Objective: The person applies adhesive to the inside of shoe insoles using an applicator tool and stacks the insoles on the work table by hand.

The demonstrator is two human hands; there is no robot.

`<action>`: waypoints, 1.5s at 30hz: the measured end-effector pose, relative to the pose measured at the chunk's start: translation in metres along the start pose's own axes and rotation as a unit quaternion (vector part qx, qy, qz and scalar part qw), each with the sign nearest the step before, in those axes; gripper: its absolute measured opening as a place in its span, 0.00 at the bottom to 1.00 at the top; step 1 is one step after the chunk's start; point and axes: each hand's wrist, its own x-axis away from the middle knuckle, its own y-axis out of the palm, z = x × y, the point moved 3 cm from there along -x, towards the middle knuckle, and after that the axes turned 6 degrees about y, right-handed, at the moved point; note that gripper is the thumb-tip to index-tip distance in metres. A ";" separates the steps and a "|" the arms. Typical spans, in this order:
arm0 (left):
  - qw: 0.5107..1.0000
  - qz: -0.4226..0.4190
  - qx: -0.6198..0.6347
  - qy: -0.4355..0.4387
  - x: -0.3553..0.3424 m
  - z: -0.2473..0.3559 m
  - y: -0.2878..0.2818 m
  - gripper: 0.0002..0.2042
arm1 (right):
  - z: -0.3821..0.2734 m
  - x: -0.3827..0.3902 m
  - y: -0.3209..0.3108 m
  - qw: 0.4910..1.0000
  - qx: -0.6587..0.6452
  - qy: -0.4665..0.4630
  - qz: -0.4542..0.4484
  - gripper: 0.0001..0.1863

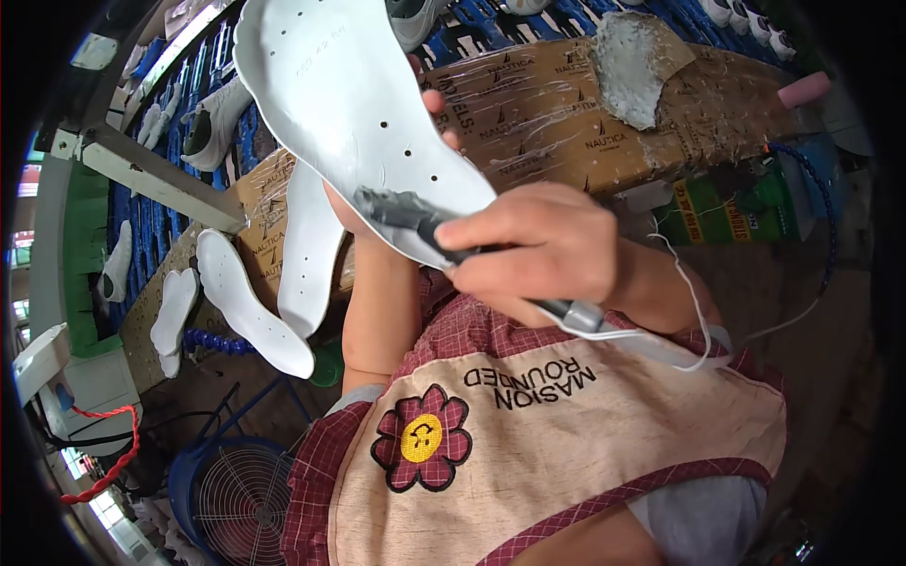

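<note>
A large white shoe sole (344, 104) with small holes is held up tilted in front of me. My left hand (436, 108) is closed on it from behind, its fingertips showing at the right edge and the palm partly hidden. In my right hand (552, 236) is a dark-handled brush (406, 212), gripped in a fist. Its grey, wet-looking bristles lie against the sole's lower edge. The handle's rear end is silver, with a white cord close by. Just left of my left forearm lie more white soles (250, 307) on the bench.
Plastic-wrapped cardboard (528, 99) covers the bench; a crusted whitish sheet (628, 71) and a pink roll (804, 90) lie on it. Beyond is a blue slatted conveyor (462, 42) carrying shoes. A metal beam (160, 179) juts in at left. Below are a fan (245, 500) and a green sack (741, 203).
</note>
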 end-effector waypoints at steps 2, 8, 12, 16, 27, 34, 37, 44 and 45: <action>0.999 0.024 -0.013 0.044 -0.003 0.001 0.003 0.36 | -0.003 0.004 0.000 0.999 0.003 -0.006 -0.043 0.04; 0.995 0.006 -0.080 0.051 -0.002 0.011 0.003 0.41 | 0.019 -0.003 -0.008 0.998 -0.047 0.010 -0.047 0.04; 0.987 -0.041 -0.121 0.098 -0.012 0.008 0.015 0.50 | 0.018 0.005 -0.014 0.997 -0.063 0.040 -0.019 0.04; 0.980 -0.061 -0.151 0.110 -0.012 0.011 0.017 0.58 | 0.017 0.010 -0.014 0.992 -0.111 0.039 -0.039 0.04; 0.982 -0.061 -0.169 0.049 -0.025 0.014 0.031 0.63 | 0.042 0.000 -0.029 0.972 -0.164 0.163 -0.043 0.11; 0.973 -0.019 -0.222 0.057 -0.022 0.024 0.021 0.63 | 0.055 -0.001 -0.039 0.929 -0.300 0.201 -0.084 0.11; 0.979 -0.036 -0.194 0.052 -0.026 0.023 0.027 0.62 | 0.059 -0.011 -0.039 0.933 -0.247 0.211 -0.152 0.10; 0.975 -0.004 -0.221 -0.005 -0.039 0.019 0.030 0.59 | 0.073 -0.016 -0.043 0.948 -0.257 0.176 -0.059 0.08; 0.951 0.039 -0.305 -0.005 -0.040 0.017 0.034 0.56 | 0.073 -0.017 -0.047 0.936 -0.290 0.186 -0.078 0.08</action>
